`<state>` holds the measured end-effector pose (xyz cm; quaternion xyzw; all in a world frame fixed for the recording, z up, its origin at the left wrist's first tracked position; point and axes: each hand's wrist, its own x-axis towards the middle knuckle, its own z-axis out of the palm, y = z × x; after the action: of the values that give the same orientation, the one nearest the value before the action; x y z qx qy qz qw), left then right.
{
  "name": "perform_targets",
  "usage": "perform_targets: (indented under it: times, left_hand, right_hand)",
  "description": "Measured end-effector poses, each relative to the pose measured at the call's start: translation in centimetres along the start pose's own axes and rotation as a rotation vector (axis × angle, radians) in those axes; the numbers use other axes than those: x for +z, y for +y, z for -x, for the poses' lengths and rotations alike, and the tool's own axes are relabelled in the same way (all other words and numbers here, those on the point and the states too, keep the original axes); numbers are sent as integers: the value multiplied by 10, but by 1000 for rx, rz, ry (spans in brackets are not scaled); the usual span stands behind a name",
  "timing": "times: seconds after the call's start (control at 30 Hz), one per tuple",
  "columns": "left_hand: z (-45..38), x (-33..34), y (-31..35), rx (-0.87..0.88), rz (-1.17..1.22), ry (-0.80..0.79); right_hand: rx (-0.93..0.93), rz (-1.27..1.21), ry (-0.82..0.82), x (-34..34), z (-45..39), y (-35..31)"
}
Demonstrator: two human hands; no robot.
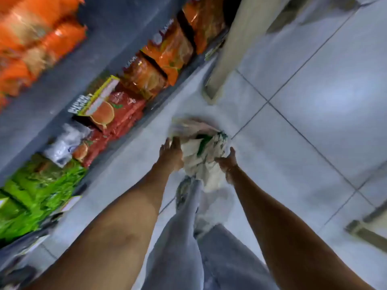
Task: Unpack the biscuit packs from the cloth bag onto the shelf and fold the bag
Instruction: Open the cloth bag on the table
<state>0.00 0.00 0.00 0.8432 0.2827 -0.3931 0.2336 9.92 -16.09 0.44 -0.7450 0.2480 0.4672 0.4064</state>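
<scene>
open tiled floor [314, 114] lies right of and beyond the cloth bag [201, 155]. left of the bag, the shelf [134, 122] edge with packed biscuit packs [125, 109] blocks passage. beyond the bag stands a pale post [234, 49]; nearer than the bag, a grey-trousered leg [188, 216].

The cloth bag [201, 155] sits crumpled low over the floor [314, 126], between the two hands — the left hand [170, 154] at its left side, the right hand [227, 160] at its right. The person's legs [188, 237] stand below it in the view. The shelf [134, 45] runs along the left — packs [125, 105] lined in a row on it. A post [232, 49] stands beyond the bag, just right of the shelf's far end.
</scene>
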Motion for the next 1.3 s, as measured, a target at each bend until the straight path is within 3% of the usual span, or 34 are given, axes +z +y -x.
perform_targets:
  times: [0.1, 0.2, 0.3, 0.37, 0.47, 0.57, 0.63, 0.93, 1.17, 1.3]
  left_hand:
    - [-29, 23, -1, 62, -128, 23]
    - [-50, 38, 1, 92, -99, 82]
    - [-47, 32, 9, 34, 214, 185]
    - [-24, 19, 17, -42, 448, 216]
    - [19, -14, 34, -113, 585, 227]
    - [83, -56, 61, 36, 546, 238]
    - [124, -83, 77, 123, 494, 245]
    - [335, -224, 110, 161, 422, 482]
    - [498, -326, 158, 330, 390, 676]
    - [569, -399, 202, 547, 469, 837]
  right_hand:
    - [38, -94, -64, 14, -24, 10]
    - [54, 116, -70, 21, -40, 13]
    - [-57, 153, -5, 19, -30, 13]
    - [-84, 15, 28, 8, -4, 15]
    - [-115, -58, -33, -8, 42, 21]
    - [-178, 150, 81, -31, 107, 24]
    - [-222, 119, 151, -44, 147, 18]
    - [-627, -18, 268, -106, 358, -36]
    - [-1057, -255, 322, -150, 526, -105]
    - [-1356, -414, 385, -188, 612, -154]
